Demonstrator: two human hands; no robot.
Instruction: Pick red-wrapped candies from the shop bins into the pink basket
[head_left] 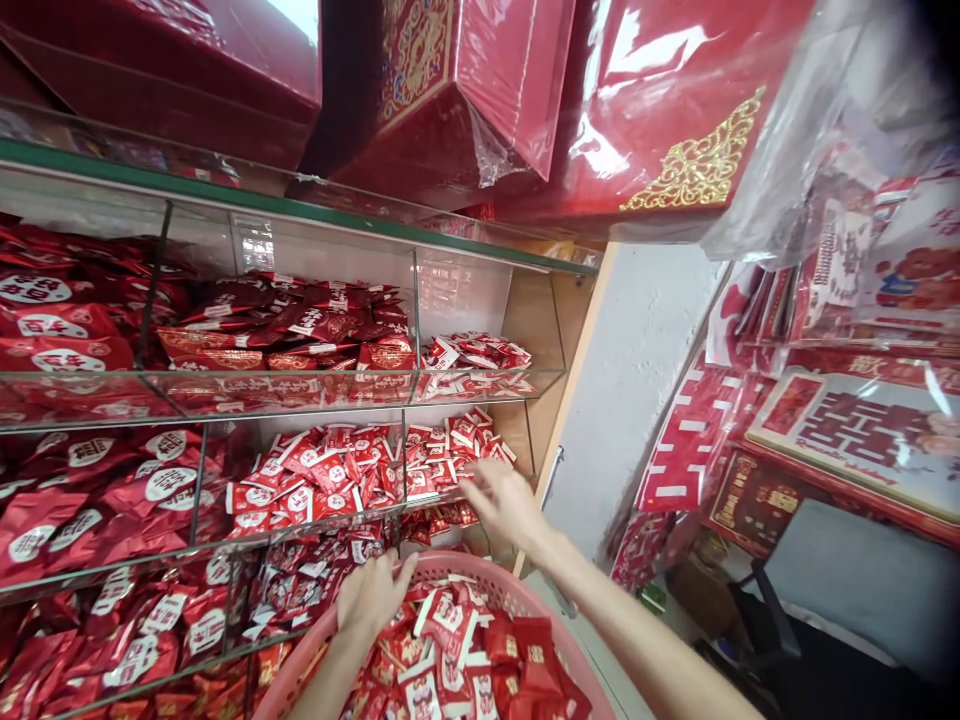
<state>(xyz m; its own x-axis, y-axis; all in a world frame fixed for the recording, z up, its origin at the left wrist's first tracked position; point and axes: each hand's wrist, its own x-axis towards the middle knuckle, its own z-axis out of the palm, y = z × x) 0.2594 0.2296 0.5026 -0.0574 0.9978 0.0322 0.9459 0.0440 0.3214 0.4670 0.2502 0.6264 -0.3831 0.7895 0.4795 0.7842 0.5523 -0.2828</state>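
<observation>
A pink plastic basket with a perforated rim stands in front of me, heaped with red-and-white wrapped candies. My left hand grips the basket's far left rim, thumb near the edge. Over at the shelf, my right hand reaches to the front of a glass-divided compartment, fingers stretched out and somewhat apart. Just beyond its fingertips lie small red-and-white wrapped candies; no candy shows in the hand. More candies fill the compartment to the left.
Glass shelves with upright dividers hold red packets. Large red gift boxes in clear plastic sit on top. A wooden side panel ends the shelf. Right of it are a white wall, hanging red decorations and a dark chair.
</observation>
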